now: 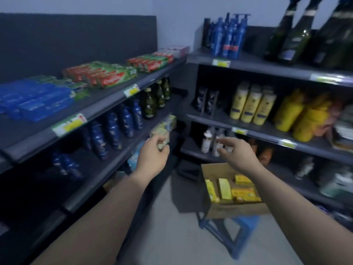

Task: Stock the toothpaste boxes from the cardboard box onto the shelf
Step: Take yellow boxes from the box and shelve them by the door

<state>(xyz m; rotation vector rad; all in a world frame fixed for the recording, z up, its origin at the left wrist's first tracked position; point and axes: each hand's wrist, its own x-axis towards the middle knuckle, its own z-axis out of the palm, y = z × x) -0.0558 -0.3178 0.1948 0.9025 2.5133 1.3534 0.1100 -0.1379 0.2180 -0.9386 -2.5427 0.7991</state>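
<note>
My left hand (152, 156) grips a pale green toothpaste box (161, 136) in front of the left rack's lower shelf (114, 167); the picture is blurred there. More pale boxes (170, 121) lie just beyond it on that shelf. My right hand (238, 153) hovers with fingers loosely spread and holds nothing, above the open cardboard box (210, 169). Several yellow toothpaste boxes (235, 189) lie inside that carton. Red-green toothpaste boxes (107, 75) and blue ones (38, 100) fill the top left shelf.
The carton sits on a blue plastic stool (229, 232) on the grey floor. Dark blue bottles (114, 127) and green bottles (150, 104) line the left middle shelf. The right rack (267, 69) holds yellow bottles (252, 104), blue pump bottles and small white bottles (207, 140).
</note>
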